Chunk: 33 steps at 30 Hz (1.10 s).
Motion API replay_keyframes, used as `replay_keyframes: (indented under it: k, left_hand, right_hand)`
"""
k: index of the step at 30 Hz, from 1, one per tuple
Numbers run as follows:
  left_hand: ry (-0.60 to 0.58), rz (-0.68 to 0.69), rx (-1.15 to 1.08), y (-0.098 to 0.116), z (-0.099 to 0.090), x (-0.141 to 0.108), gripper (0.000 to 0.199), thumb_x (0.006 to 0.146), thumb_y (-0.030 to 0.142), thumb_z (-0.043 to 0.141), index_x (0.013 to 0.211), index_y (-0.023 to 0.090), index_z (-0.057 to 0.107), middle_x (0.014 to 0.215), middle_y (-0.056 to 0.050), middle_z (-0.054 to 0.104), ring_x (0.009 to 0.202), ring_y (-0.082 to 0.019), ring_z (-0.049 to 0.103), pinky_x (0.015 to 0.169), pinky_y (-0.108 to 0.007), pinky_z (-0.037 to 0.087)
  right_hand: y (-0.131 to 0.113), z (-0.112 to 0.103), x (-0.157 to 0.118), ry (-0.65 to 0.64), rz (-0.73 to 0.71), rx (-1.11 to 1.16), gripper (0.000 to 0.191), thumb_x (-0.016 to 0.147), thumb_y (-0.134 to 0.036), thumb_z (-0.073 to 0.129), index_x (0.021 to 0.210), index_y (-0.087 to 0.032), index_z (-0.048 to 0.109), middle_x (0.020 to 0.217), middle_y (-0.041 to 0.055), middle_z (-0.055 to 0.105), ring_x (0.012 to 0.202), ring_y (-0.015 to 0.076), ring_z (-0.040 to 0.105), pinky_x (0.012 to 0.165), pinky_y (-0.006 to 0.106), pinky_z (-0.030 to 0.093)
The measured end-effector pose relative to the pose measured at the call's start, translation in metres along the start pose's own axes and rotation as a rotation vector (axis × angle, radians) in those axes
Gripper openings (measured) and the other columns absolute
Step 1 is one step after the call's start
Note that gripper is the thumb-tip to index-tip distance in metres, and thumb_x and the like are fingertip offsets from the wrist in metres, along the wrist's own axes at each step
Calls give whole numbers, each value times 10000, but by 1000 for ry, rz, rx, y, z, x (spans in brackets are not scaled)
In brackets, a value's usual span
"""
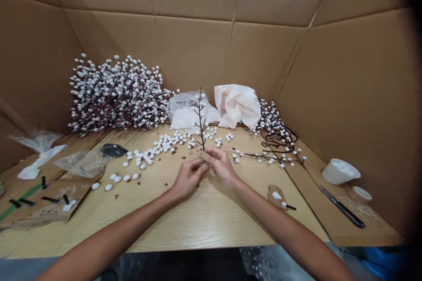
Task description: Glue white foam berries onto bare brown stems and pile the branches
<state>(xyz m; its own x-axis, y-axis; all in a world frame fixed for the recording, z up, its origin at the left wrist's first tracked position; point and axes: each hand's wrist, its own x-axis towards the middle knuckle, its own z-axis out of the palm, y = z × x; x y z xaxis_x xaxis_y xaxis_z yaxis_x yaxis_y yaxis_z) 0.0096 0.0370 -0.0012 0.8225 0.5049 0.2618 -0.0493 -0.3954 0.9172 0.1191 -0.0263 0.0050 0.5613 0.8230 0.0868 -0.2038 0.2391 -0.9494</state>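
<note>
Brown artificial twig [201, 126]: upright, over the tabletop [198, 224].
Left hand [189, 178]: pinching the twig's lower end.
Right hand [220, 166]: pinching the twig, beside the left hand.
White balls [165, 141]: loose on tabletop, beyond the hands.

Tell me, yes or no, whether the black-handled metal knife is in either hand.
No, the knife lies on brown cardboard, while the left hand and right hand are at the slim brown branched twig.
</note>
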Motion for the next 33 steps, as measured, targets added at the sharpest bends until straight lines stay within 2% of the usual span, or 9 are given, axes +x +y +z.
replay_keyframes:
  k: [6, 10, 18, 24, 33]
  left_hand:
    - [28, -17, -1, -2, 0, -1, 310, 855, 394, 520, 694, 134, 572, 616, 7, 510, 567, -108, 426, 510, -211, 328]
    - [33, -6, 16, 0, -2, -1, 304, 855, 374, 519, 666, 138, 553, 613, 6, 503, 580, -115, 438, 529, -218, 338]
    - [28, 20, 53, -2, -3, -3, 235, 847, 319, 525, 718, 138, 603, 655, -3, 575, 618, -132, 497, 570, -223, 375]
    - [29, 27, 61, -4, -3, -4, 249, 858, 306, 506, 698, 136, 591, 657, -7, 592, 581, -120, 495, 531, -214, 364]
    - [36, 54, 82, -6, -3, -4, 236, 858, 259, 498, 682, 130, 589, 640, -2, 586, 599, -119, 506, 549, -208, 364]
  right_hand:
    - [-5, 7, -11, -21, 66, 111, 218, 609, -367, 742, 716, -190, 671, 737, 10, 644, 646, 119, 544, 573, 231, 399]
    - [-6, 7, -12, -18, 103, 120, 222, 591, -358, 736, 730, -196, 677, 760, 15, 655, 618, 120, 532, 521, 231, 390]
    - [-4, 4, -12, -46, 68, 57, 160, 612, -303, 707, 733, -204, 672, 713, 6, 628, 613, 126, 530, 527, 237, 389]
    - [-4, 5, -14, -55, 34, 17, 127, 641, -278, 699, 739, -201, 679, 741, 8, 637, 678, 133, 563, 589, 238, 405]
    - [-3, 6, -13, -76, 41, 8, 159, 651, -296, 688, 763, -185, 669, 712, 4, 617, 620, 125, 550, 520, 225, 406]
